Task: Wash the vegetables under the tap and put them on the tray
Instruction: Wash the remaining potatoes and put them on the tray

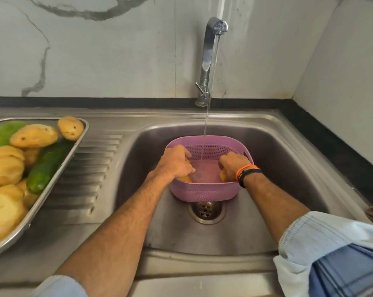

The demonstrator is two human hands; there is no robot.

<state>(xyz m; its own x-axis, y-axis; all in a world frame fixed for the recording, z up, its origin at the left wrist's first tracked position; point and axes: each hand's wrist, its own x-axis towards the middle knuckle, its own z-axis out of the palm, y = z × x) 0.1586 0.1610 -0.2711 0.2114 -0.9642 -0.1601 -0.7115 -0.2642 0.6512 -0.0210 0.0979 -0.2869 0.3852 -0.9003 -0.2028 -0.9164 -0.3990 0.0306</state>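
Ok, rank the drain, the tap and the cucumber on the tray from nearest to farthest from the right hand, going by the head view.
From the right hand, inside the purple basket:
1. Drain, just below the hand, in the sink floor.
2. Tap, up behind the sink, water running.
3. Cucumber, far left on the tray.

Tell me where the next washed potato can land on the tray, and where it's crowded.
The steel tray is packed: potatoes and cucumbers reach its right rim. Bare room: the ribbed drainboard between tray and sink basin, and the basin floor around the basket.
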